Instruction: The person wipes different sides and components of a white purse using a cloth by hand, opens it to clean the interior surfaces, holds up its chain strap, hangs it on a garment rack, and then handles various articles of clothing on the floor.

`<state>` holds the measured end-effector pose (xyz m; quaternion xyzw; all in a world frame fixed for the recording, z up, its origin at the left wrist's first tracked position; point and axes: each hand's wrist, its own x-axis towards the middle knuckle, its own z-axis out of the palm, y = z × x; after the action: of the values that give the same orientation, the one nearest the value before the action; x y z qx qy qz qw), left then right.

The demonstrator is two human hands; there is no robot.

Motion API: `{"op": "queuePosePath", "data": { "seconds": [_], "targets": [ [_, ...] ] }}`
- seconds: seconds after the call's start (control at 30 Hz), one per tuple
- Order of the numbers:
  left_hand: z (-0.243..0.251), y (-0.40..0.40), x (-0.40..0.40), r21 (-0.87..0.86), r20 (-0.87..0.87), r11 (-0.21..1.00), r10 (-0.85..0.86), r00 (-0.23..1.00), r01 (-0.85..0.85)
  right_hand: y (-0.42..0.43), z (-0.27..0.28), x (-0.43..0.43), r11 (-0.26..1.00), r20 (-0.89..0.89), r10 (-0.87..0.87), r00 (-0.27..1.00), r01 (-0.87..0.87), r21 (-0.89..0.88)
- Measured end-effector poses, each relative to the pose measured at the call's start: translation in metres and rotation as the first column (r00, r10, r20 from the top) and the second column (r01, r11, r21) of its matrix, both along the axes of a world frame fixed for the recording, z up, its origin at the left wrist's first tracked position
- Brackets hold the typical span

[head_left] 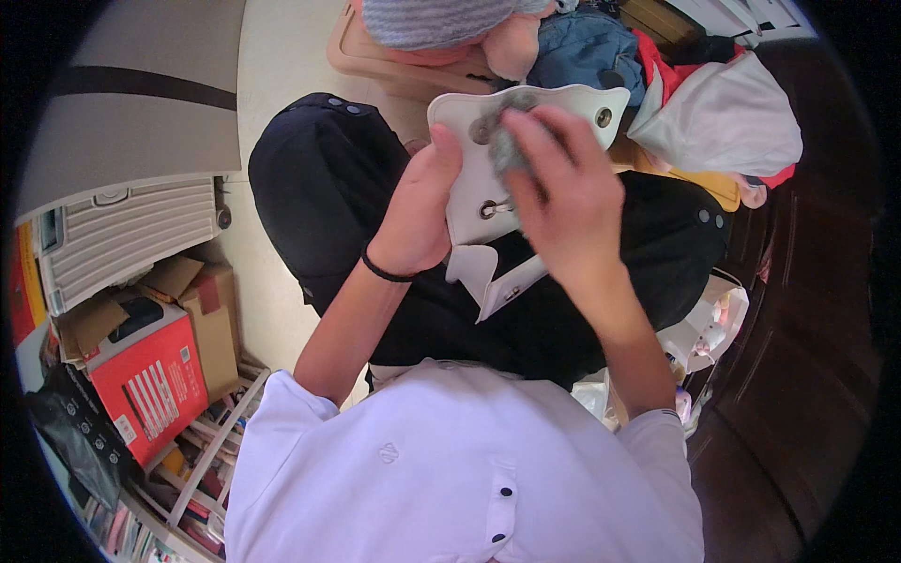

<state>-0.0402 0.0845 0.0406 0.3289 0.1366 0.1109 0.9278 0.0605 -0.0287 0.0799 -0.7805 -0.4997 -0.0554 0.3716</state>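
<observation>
A small white bag [468, 179], apparently leather-like, is held above the lap with its flap spread out. It has a metal snap [603, 117] near one corner and a metal eyelet [487, 209] lower down. My left hand [419, 204] grips its left edge, thumb on top. In my right hand [566, 190] is a crumpled grey cloth [508, 151] against the white surface; both are blurred. A white strap or side piece [503, 288] hangs below the bag. The fingers hide part of the cloth and of the bag.
Black trousers [317, 176] cover the knees beneath the bag. Beyond them stand a pinkish plastic box [352, 49], blue denim-like fabric [584, 53] and a white bundle [725, 116]. To the left are a red box [155, 380] and a cardboard box [211, 324]; dark wooden panelling [795, 317] is at the right.
</observation>
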Motion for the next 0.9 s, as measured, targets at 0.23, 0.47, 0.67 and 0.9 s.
{"op": "queuePosePath", "data": {
  "seconds": [0.23, 0.47, 0.67, 0.9],
  "targets": [
    [0.004, 0.002, 0.000, -0.016, -0.036, 1.000, -0.015, 0.999, 0.015, -0.015, 0.001, 0.021, 0.999, 0.058, -0.054, 0.997, 0.054, 0.007],
    [0.008, -0.001, -0.003, -0.015, -0.032, 1.000, 0.025, 0.999, -0.026, -0.014, -0.010, 0.026, 0.989, -0.054, -0.120, 0.991, 0.124, 0.080],
    [-0.003, -0.001, 0.001, -0.021, -0.013, 0.999, 0.026, 1.000, -0.026, 0.002, -0.007, -0.028, 0.994, -0.184, 0.110, 0.977, -0.105, 0.035],
    [0.015, 0.004, 0.003, -0.065, -0.019, 0.993, 0.093, 0.995, -0.094, -0.005, 0.001, 0.000, 0.999, -0.108, -0.040, 0.993, 0.038, -0.024]
  ]
}}
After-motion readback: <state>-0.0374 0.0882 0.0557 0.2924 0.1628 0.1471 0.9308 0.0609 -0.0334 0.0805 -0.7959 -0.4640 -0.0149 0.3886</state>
